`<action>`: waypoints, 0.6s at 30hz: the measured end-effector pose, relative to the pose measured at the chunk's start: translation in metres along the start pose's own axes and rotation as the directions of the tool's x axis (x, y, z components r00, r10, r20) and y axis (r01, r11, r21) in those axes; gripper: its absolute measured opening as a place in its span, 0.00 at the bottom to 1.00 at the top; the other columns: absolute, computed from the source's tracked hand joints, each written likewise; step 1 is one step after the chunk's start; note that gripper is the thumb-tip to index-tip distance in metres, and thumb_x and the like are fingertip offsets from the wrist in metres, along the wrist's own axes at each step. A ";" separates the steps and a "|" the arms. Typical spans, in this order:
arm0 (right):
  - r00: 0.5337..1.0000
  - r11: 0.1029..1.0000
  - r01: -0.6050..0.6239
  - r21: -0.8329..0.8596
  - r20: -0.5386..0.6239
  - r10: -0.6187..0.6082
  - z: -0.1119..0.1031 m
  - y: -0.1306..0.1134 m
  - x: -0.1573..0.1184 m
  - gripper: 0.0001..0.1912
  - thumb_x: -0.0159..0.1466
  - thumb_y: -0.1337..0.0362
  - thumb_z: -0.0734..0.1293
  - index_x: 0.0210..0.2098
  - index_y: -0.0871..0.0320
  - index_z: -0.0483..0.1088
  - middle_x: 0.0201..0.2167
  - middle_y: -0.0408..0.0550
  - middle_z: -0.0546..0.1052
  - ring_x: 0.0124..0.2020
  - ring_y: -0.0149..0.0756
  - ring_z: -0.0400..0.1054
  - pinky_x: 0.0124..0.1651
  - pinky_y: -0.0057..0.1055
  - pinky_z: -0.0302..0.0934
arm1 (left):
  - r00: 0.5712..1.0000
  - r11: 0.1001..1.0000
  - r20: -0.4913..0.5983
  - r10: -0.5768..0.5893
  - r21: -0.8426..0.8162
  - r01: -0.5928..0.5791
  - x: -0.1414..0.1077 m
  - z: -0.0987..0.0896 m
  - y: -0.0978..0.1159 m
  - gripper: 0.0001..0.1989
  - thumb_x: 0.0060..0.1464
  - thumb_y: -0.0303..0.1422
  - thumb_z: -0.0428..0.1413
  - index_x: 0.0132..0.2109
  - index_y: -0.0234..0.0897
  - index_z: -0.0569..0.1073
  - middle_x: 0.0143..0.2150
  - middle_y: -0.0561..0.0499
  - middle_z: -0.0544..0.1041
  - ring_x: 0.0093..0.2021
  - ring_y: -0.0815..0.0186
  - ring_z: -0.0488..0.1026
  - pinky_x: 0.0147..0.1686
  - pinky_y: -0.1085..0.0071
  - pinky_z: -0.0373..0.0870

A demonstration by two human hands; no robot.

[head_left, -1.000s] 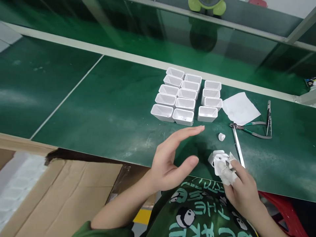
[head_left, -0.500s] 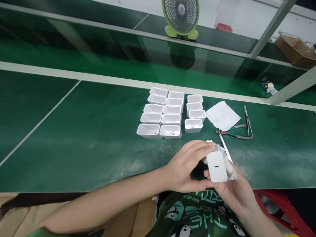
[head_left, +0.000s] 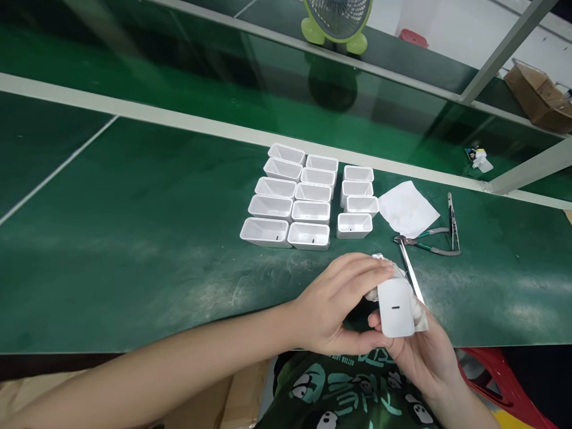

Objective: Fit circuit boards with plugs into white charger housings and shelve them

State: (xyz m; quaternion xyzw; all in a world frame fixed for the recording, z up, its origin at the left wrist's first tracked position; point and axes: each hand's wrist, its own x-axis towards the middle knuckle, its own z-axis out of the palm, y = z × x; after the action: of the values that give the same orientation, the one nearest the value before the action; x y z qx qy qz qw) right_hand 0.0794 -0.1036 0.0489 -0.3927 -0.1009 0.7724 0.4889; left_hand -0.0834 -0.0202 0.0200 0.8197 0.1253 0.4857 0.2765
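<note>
A white charger housing point(head_left: 395, 310) with a small dark slot in its end face is held between my two hands above the front of the bench. My left hand point(head_left: 342, 301) grips it from the left, fingertips on top and thumb below. From beneath and the right, my right hand point(head_left: 422, 351) supports it, with a crumpled white cloth point(head_left: 419, 316) between palm and housing. Behind the hands a thin silvery strip point(head_left: 412, 271) runs to the jaws of the cutting pliers point(head_left: 424, 241); its lower end is hidden, so I cannot tell whether it is held.
Several open white housings point(head_left: 311, 211) stand in columns beyond my hands. A white sheet point(head_left: 409, 208) lies beside the pliers. Near the right post is a small circuit part point(head_left: 479, 159). A green fan point(head_left: 338, 24) and a cardboard box point(head_left: 538, 98) sit on the raised shelf.
My view has tilted and shifted slightly. Both hands keep their hold on the housing and cloth, with its slotted face still turned toward me.
</note>
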 end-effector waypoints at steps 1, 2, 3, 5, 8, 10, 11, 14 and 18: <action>1.000 1.000 0.001 -0.003 0.005 -0.001 0.000 0.000 0.000 0.16 0.61 0.49 0.73 0.41 0.53 0.74 0.37 0.47 0.82 0.33 0.41 0.79 0.38 0.39 0.76 | 1.000 1.000 0.005 0.012 0.009 -0.013 0.001 0.000 0.000 0.35 0.62 0.45 0.53 0.69 0.33 0.53 0.55 0.35 0.75 0.55 0.51 0.73 0.55 0.54 0.70; 1.000 1.000 0.002 -0.006 0.013 -0.002 -0.001 0.001 0.001 0.16 0.61 0.49 0.72 0.40 0.53 0.74 0.37 0.47 0.82 0.33 0.41 0.79 0.38 0.39 0.76 | 1.000 0.999 0.008 0.026 0.018 -0.026 0.001 0.000 0.000 0.35 0.62 0.44 0.53 0.69 0.33 0.53 0.54 0.35 0.75 0.55 0.52 0.73 0.55 0.54 0.71; 1.000 1.000 0.004 -0.012 0.019 -0.003 -0.001 0.002 0.001 0.16 0.62 0.48 0.71 0.39 0.53 0.74 0.36 0.47 0.82 0.33 0.40 0.79 0.39 0.39 0.76 | 0.999 0.999 0.010 0.038 0.028 -0.038 0.001 0.000 0.000 0.35 0.62 0.44 0.53 0.69 0.32 0.53 0.54 0.35 0.75 0.55 0.52 0.73 0.55 0.55 0.71; 1.000 1.000 -0.001 -0.029 0.030 0.002 -0.003 0.004 0.001 0.17 0.62 0.46 0.70 0.39 0.53 0.74 0.36 0.48 0.81 0.32 0.40 0.78 0.38 0.40 0.76 | 0.998 0.997 0.009 0.061 0.050 -0.061 0.001 0.000 0.000 0.35 0.63 0.45 0.52 0.69 0.31 0.53 0.53 0.35 0.76 0.55 0.53 0.73 0.56 0.57 0.70; 1.000 0.996 0.000 -0.093 0.024 0.003 -0.005 0.001 -0.003 0.17 0.61 0.46 0.71 0.39 0.52 0.74 0.35 0.48 0.81 0.33 0.42 0.78 0.37 0.42 0.76 | 0.995 0.989 0.000 0.098 0.109 -0.097 -0.001 -0.001 -0.001 0.34 0.64 0.47 0.48 0.68 0.30 0.54 0.53 0.35 0.75 0.54 0.54 0.73 0.55 0.59 0.71; 0.999 0.980 0.045 -0.196 0.005 -0.045 -0.008 -0.009 -0.003 0.17 0.61 0.48 0.71 0.44 0.50 0.73 0.38 0.47 0.81 0.34 0.42 0.78 0.37 0.43 0.76 | 0.997 0.980 -0.015 0.076 0.187 -0.072 -0.002 -0.002 -0.001 0.30 0.66 0.47 0.46 0.66 0.29 0.57 0.53 0.34 0.74 0.53 0.54 0.73 0.51 0.59 0.73; 0.996 0.960 0.083 -0.268 -0.010 -0.089 -0.010 -0.018 -0.001 0.18 0.61 0.50 0.72 0.47 0.49 0.71 0.40 0.48 0.80 0.35 0.42 0.78 0.38 0.41 0.76 | 0.999 0.970 -0.033 0.029 0.242 -0.020 -0.002 -0.003 -0.001 0.27 0.66 0.44 0.46 0.64 0.30 0.59 0.53 0.33 0.74 0.53 0.54 0.73 0.50 0.59 0.74; 0.945 0.790 0.255 -0.558 -0.028 -0.325 -0.015 -0.062 0.027 0.21 0.63 0.52 0.70 0.53 0.50 0.67 0.48 0.50 0.78 0.39 0.39 0.77 0.39 0.37 0.75 | 0.985 0.894 -0.114 -0.132 0.416 0.168 0.000 -0.006 -0.003 0.18 0.64 0.31 0.50 0.59 0.30 0.65 0.53 0.33 0.73 0.52 0.52 0.74 0.48 0.59 0.76; 0.656 0.173 0.366 -0.914 0.122 -0.745 -0.018 -0.147 0.106 0.22 0.67 0.60 0.61 0.59 0.59 0.58 0.55 0.57 0.73 0.45 0.39 0.74 0.42 0.35 0.71 | 0.985 0.847 -0.069 -0.158 0.503 0.171 0.000 -0.005 -0.006 0.18 0.63 0.25 0.50 0.59 0.34 0.63 0.56 0.32 0.71 0.34 0.63 0.77 0.33 0.68 0.78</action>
State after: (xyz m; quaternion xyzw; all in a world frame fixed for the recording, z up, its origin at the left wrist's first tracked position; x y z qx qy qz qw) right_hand 0.1684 0.0544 0.0622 -0.6502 -0.5378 0.2684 0.4647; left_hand -0.0873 -0.0143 0.0183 0.8435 0.3216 0.4207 0.0902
